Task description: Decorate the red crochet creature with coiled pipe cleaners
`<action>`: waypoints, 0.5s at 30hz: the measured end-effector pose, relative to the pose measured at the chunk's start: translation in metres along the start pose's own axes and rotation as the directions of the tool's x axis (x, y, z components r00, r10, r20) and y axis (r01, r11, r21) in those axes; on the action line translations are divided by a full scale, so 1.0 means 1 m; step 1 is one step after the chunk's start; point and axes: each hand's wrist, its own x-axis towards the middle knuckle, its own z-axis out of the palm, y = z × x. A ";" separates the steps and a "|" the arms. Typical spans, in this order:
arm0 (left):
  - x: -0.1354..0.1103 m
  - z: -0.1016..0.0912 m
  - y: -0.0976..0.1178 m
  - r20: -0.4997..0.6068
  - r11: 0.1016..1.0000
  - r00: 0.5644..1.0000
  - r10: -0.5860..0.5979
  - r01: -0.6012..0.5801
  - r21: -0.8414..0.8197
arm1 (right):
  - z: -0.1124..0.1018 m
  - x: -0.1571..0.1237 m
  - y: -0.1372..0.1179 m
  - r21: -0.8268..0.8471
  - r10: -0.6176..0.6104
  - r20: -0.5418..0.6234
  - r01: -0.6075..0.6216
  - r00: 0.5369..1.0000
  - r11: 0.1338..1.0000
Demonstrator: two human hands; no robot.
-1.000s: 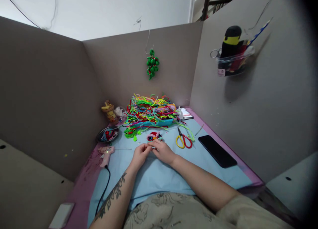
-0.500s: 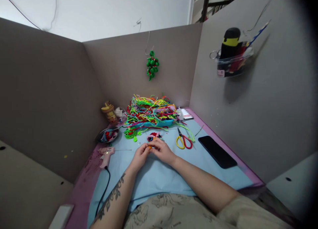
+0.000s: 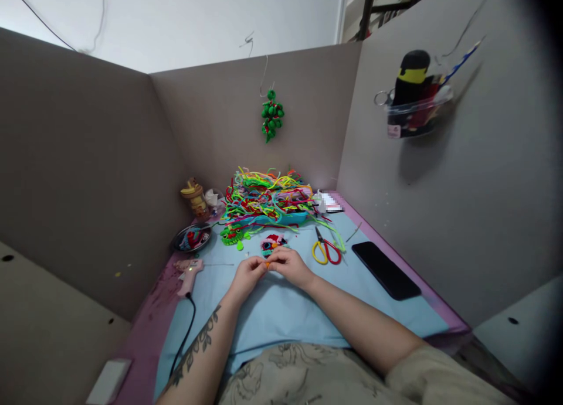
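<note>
Left hand (image 3: 248, 275) and right hand (image 3: 290, 266), fingertips closed, pinch orange piece (image 3: 268, 265) nearside of red-pink figure (image 3: 272, 241); right hand nearer it

the small orange piece (image 3: 267, 265) is plain, the figure (image 3: 272, 241) beyond it red, pink and blue with a touch of orange. scissors (image 3: 322, 243) have one yellow handle, one red. stems (image 3: 264, 195) mix neon yellow, green, red and pink in a bright blue tray (image 3: 288, 220). glue gun (image 3: 189, 276), pink; phone (image 3: 387, 271), black; cloth (image 3: 281, 314), pale blue; bench (image 3: 147, 308), pinkish purple; shirt (image 3: 281, 375), beige with dark line drawings.
</note>
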 end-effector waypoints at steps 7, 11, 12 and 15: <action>-0.002 -0.002 0.002 0.002 1.000 1.000 0.005 -0.005 0.027 | 0.001 0.000 -0.004 -0.100 -0.007 0.004 0.007 1.000 0.995; -0.002 -0.002 0.002 0.006 1.000 1.000 0.003 -0.003 0.010 | 0.002 -0.001 -0.007 -0.117 -0.006 0.000 0.006 1.000 0.993; -0.002 -0.002 0.002 0.008 1.000 1.000 0.001 -0.001 0.003 | 0.002 -0.001 -0.007 -0.112 -0.006 -0.001 0.006 1.000 0.994; -0.001 0.000 0.001 0.008 1.000 1.000 -0.005 0.006 -0.023 | 0.003 0.000 -0.009 -0.085 -0.008 -0.015 0.006 1.000 0.996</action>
